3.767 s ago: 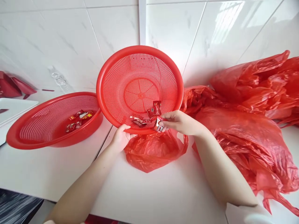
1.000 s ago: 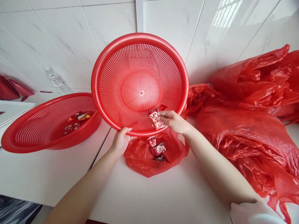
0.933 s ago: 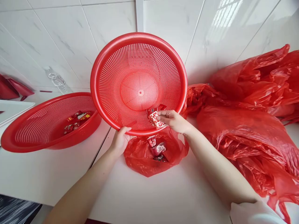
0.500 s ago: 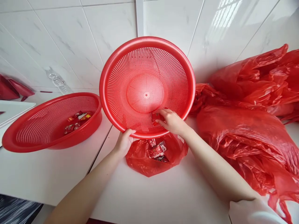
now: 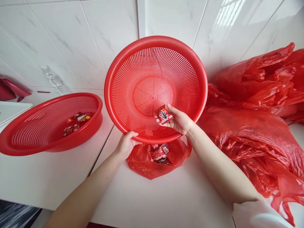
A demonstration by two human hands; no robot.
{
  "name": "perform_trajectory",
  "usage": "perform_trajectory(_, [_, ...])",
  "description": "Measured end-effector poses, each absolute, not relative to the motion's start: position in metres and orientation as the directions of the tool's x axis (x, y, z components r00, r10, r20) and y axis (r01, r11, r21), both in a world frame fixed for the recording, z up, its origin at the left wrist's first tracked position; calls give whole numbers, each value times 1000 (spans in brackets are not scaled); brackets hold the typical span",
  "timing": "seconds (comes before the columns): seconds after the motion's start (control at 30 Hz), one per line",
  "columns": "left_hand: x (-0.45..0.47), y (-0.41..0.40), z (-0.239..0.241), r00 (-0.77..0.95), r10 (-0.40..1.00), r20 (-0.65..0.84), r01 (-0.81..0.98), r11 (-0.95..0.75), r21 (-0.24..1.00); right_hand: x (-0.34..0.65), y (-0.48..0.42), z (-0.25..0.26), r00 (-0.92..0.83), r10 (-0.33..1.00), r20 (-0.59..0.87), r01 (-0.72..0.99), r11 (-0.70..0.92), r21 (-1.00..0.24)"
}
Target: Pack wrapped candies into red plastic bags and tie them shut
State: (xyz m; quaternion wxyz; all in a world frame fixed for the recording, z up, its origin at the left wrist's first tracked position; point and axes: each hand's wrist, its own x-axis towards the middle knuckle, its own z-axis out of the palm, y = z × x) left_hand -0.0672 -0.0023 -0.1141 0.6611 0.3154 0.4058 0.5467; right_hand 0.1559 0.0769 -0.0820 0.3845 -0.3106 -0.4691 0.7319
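Tilted basket [image 5: 180,63]: red, perforated mesh. Candy packet [image 5: 163,115]: red, white and black print. Bags [image 5: 256,133] red; counter [image 5: 152,202] white.

A tilted basket [image 5: 155,69] stands mid-worktop [image 5: 166,202] above a small bag [image 5: 142,163] holding packets [image 5: 158,153]. A second basket [image 5: 35,139] with packets lies left; heaped bags [image 5: 256,126] lie right.

left hand [image 5: 124,146]: arm stretched forward, fingers curled in a grip | right hand [image 5: 179,120]: palm up, fingers pinched closed

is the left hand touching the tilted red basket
Touching: the head view shows the left hand gripping the tilted basket's lower rim, thumb over its edge.
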Motion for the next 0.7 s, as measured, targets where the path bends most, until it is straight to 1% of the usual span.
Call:
perform_trajectory(0.1, [-68,0,-116,59,982,-181,-475,187,860,157,72,-78,-559,827,-69,-284,-268,-921])
perform_trajectory(0.27, [-70,1,-117,57,986,-158,-466,167,869,155,67,-77,-559,828,-38,-285,-235,-929])
perform_trajectory(0.4, [-71,1,-116,62,986,-155,-464,166,870,156,68,-78,-570,821,-20,-231,-184,-955])
perform_trajectory(0.47, [-71,1,-116,46,987,-154,-466,158,871,157,68,-78,-570,822,6,-175,-115,-978])
perform_trajectory(0.53, [-71,1,-116,34,987,-158,-468,156,870,157,65,-75,-600,799,53,-84,3,-996])
perform_trajectory(0.63, [-71,2,-115,27,981,-190,-472,180,863,156,57,-67,-720,685,112,44,207,-977])
perform_trajectory(0.7, [-70,2,-115,24,976,-218,-470,204,859,154,51,-63,-757,638,137,87,307,-948])
